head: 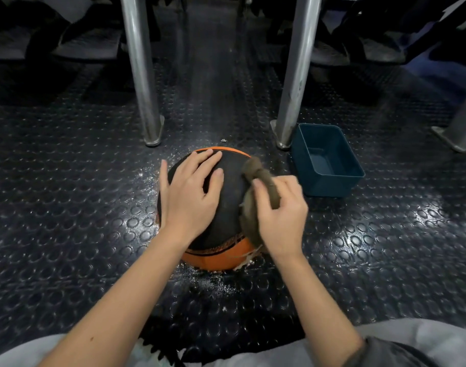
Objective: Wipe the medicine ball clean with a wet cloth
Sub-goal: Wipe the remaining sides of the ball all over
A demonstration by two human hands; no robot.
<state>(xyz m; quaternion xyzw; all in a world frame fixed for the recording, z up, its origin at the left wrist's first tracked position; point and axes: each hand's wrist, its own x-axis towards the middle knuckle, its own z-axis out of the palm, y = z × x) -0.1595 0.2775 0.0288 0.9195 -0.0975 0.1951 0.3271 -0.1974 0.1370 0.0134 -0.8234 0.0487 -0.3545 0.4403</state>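
The medicine ball [226,197] sits on the studded floor [80,207]. The left hand [189,192] lies flat on top, fingers spread; the right hand [279,210] grips the brown cloth [255,170] against its right flank.

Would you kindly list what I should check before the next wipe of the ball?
1. Left hand flat on ball, steadying it: ok.
2. Right hand grip on cloth: ok, fingers curled round it.
3. Cloth touching ball: ok, on its right side.
4. Cloth wet enough: cannot tell.
5. Tub near for rinsing: ok, on the floor right of ball.
6. Water in tub: cannot tell.
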